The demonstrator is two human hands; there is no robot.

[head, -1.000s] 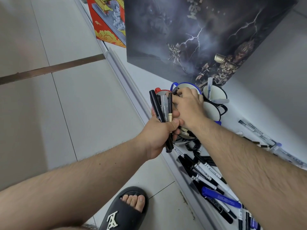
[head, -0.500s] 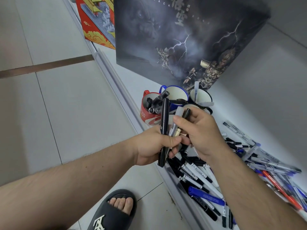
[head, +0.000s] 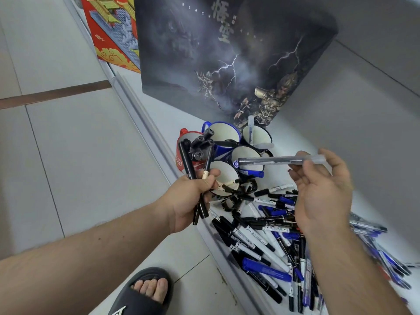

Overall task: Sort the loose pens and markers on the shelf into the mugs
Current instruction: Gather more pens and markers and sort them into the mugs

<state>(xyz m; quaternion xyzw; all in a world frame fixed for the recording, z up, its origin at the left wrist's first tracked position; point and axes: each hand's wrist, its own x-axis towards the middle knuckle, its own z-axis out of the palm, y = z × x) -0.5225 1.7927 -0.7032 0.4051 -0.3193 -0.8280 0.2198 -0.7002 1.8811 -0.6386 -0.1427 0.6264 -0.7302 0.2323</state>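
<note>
My left hand point(head: 192, 196) grips two black pens point(head: 188, 164) upright in front of the mugs. My right hand point(head: 322, 192) pinches a clear grey pen point(head: 272, 160) that lies level above the mugs. A cluster of enamel mugs stands on the white shelf point(head: 354, 133): a red mug point(head: 181, 153) with several black markers in it, a blue mug point(head: 223, 134), a dark mug point(head: 258, 135) with one clear pen standing in it, and more white-lined mugs point(head: 223, 176) in front. A pile of loose markers and pens point(head: 263, 237) covers the shelf below my right hand.
A large dark illustrated box point(head: 227, 53) stands on the shelf right behind the mugs, with a red box point(head: 111, 35) beyond it. The shelf's front edge point(head: 145, 114) runs diagonally, tiled floor to its left. My foot in a black slipper point(head: 145, 292) is at the bottom.
My right hand has drawn the clear grey pen out of the bundle in my left hand and carried it right, above the mugs. My left hand stays put with two black pens.
</note>
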